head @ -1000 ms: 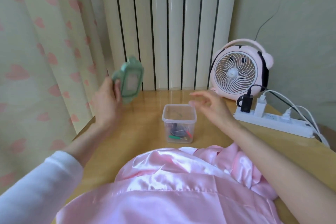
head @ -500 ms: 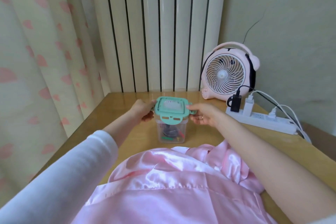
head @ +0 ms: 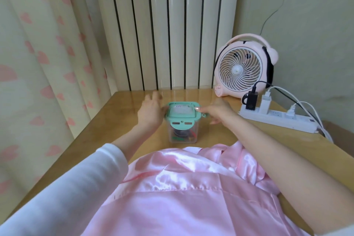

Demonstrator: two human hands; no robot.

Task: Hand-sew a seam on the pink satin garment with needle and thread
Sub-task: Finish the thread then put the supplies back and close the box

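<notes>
Two hands apart, neither gripping. Left hand (head: 151, 112), fingers spread, at left edge of mint-green plastic lid (head: 182, 114) on clear square box (head: 183, 137), mid wooden worktop (head: 115, 120). Pink satin garment (head: 182, 197) heaped just nearside of box. Right hand (head: 218, 111), fingers straight, one fingertip (head: 197, 109) on lid's right edge. Far right: round pink fan (head: 243, 69), white power strip (head: 277, 121).

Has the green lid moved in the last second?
Yes. The green lid came down and rightward from beside the curtain onto the clear box.
</notes>
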